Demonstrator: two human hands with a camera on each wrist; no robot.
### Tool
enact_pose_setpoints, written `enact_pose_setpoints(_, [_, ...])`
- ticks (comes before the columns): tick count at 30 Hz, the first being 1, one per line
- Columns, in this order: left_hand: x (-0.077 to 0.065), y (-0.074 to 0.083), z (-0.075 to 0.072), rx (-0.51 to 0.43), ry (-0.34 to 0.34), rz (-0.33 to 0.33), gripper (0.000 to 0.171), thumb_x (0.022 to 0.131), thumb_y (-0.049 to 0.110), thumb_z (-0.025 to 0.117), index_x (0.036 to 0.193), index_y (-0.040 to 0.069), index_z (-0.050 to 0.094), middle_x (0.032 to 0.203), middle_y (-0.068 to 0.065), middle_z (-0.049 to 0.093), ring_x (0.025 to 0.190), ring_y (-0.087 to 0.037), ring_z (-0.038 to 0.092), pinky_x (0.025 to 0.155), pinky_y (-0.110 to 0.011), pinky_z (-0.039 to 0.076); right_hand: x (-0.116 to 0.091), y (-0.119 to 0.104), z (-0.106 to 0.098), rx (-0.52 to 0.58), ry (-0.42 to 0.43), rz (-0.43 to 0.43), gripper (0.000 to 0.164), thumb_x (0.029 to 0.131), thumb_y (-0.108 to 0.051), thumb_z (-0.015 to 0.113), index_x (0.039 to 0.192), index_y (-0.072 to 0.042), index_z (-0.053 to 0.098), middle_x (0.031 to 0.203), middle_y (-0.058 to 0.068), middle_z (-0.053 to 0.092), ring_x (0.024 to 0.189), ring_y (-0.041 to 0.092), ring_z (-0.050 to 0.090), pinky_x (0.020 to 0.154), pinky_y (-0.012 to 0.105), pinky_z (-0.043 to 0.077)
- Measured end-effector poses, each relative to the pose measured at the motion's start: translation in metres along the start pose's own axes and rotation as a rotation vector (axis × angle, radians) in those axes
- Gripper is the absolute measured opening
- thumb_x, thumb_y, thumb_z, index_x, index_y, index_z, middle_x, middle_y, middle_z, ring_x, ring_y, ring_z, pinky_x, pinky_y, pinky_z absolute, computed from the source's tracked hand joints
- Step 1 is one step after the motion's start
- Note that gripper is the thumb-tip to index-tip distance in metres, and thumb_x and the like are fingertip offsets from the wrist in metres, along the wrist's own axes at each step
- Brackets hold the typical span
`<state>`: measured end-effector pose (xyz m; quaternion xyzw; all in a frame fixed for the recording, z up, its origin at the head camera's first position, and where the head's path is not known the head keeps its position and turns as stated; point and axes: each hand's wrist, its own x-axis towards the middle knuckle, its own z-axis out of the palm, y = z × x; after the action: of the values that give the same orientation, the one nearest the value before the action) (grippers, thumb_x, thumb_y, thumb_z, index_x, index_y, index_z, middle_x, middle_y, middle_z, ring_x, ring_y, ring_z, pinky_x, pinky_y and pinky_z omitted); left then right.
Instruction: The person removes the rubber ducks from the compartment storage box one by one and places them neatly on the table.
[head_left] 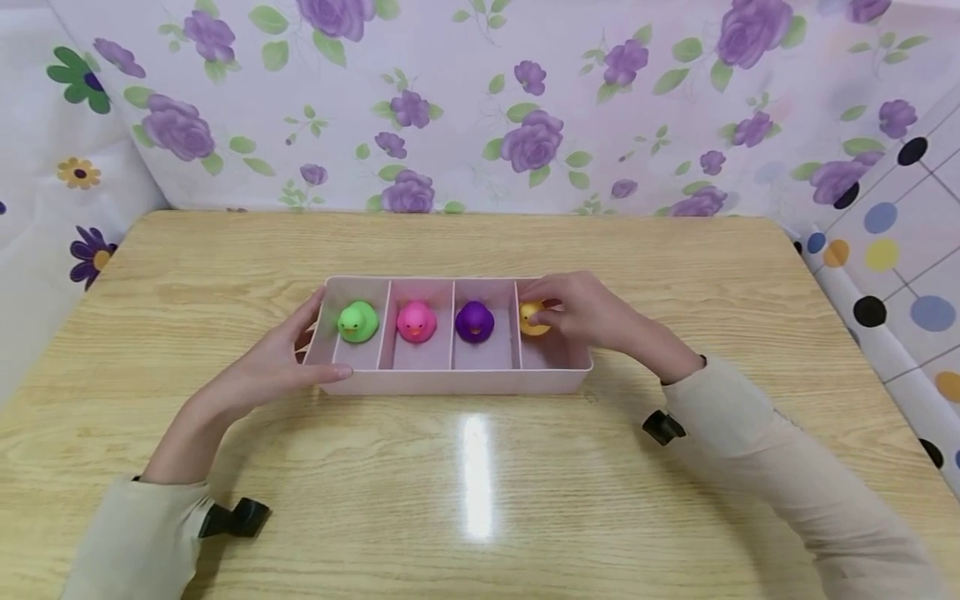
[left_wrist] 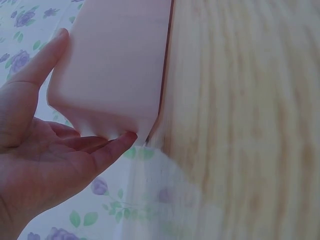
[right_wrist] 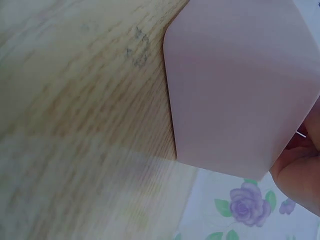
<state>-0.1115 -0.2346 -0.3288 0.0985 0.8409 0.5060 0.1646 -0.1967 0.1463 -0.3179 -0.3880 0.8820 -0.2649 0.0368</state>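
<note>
A pale pink box (head_left: 450, 382) with compartments in a row stands on the table. From the left, a green toy duck (head_left: 357, 322), a pink toy duck (head_left: 416, 322) and a purple toy duck (head_left: 475, 322) each sit in their own compartment. My left hand (head_left: 281, 354) holds the box's left end, thumb along the front rim and fingers against the end wall. In the rightmost compartment, my right hand (head_left: 581, 310) pinches a yellow toy duck (head_left: 531, 318), partly covered by the fingers. The right wrist view shows mostly the box's outer wall (right_wrist: 240, 95).
The wooden table (head_left: 360, 483) runs all around the box. A flowered sheet (head_left: 465, 108) hangs behind its far edge, and a dotted sheet (head_left: 915, 275) lines the right side. Black straps with small mounts (head_left: 247, 517) stick out at both sleeve cuffs.
</note>
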Motion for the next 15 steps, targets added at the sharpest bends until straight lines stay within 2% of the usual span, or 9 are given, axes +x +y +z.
enact_pose_setpoints(6, [-0.0007, 0.0001, -0.0007, -0.007, -0.003, -0.011, 0.107, 0.086, 0.019, 0.074, 0.156, 0.015, -0.007, 0.16, -0.014, 0.006, 0.139, -0.04, 0.023, 0.105, -0.054, 0.028, -0.0024, -0.0015, -0.0003, 0.101, 0.02, 0.071, 0.024, 0.082, 0.002, 0.074, 0.106, 0.003, 0.072, 0.103, 0.014, 0.071, 0.097, 0.028, 0.065, 0.083, 0.039, 0.052])
enact_pose_setpoints(15, [-0.0004, 0.0004, -0.0009, -0.006, -0.01, -0.021, 0.107, 0.087, 0.02, 0.073, 0.155, 0.018, -0.009, 0.157, -0.021, 0.012, 0.135, -0.041, 0.028, 0.104, -0.054, 0.031, -0.0048, -0.0025, -0.0021, 0.114, 0.036, 0.083, 0.025, 0.083, 0.003, 0.073, 0.108, 0.001, 0.073, 0.104, 0.012, 0.071, 0.1, 0.026, 0.065, 0.082, 0.038, 0.053])
